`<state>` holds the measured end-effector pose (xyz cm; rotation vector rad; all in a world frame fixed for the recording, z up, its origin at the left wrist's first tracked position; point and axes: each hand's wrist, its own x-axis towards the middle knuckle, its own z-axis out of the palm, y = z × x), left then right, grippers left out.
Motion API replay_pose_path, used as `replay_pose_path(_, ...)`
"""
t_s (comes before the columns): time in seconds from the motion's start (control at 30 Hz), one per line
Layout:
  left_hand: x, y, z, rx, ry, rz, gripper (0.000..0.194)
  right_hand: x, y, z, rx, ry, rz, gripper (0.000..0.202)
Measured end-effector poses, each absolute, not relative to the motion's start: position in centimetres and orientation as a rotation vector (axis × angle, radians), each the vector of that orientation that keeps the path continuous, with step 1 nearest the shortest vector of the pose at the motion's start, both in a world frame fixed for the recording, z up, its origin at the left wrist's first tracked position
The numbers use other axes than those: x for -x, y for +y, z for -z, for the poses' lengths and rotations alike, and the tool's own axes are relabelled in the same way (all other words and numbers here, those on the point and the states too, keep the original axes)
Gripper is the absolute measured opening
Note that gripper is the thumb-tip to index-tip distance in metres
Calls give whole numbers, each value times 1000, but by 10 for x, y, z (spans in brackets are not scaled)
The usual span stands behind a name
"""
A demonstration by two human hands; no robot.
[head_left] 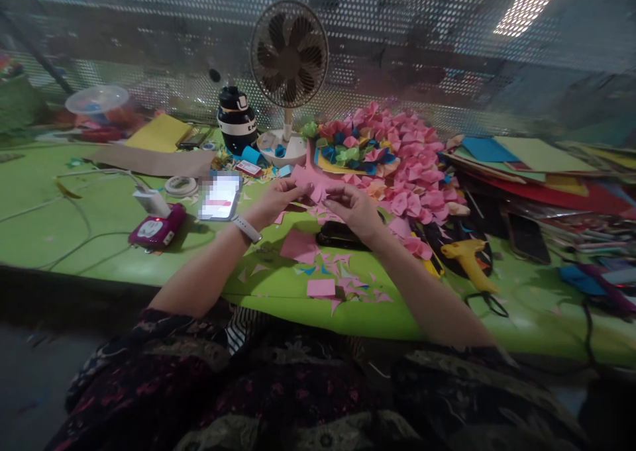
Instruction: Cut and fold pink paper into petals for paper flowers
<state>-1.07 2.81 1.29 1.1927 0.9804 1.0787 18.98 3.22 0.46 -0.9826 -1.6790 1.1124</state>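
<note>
The cut pink paper is held up between the two hands, over the middle of the green bench, just on the near side of the fan's white base. The left hand pinches its left side between thumb and fingers; the right hand pinches the right side, fingers bent, thumb on the near side.

It looks like thin craft paper: next to no weight, dry rather than slippery, soft enough to bend under a fingertip but likely to keep any crease pressed into it. The narrow points would probably tear or crumple first, so the safer hold is a light pinch near the wider middle.

A pink square lies flat nearer the bench edge, with pink scraps on its near side. Folded pink flowers are heaped to the far right.
</note>
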Motion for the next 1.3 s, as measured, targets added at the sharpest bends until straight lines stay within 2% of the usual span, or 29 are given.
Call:
replay_pose_path(0.33,9,28,-9,-1141,889,-1069,44,-188,31,-3,886,-1676,-1185,32)
replay_pose_path(0.77,10,31,-2,-1081,836,-1043,40,-186,28,-5,852,-1679,-1215,31)
replay_pose_path(1.0,6,27,-5,-1224,872,-1061,41,-187,32,-2,904,-1694,-1185,28)
replay_pose_path(1.3,1,25,2,-1432,848,-1073,44,-187,28,-11,944,-1683,-1326,22)
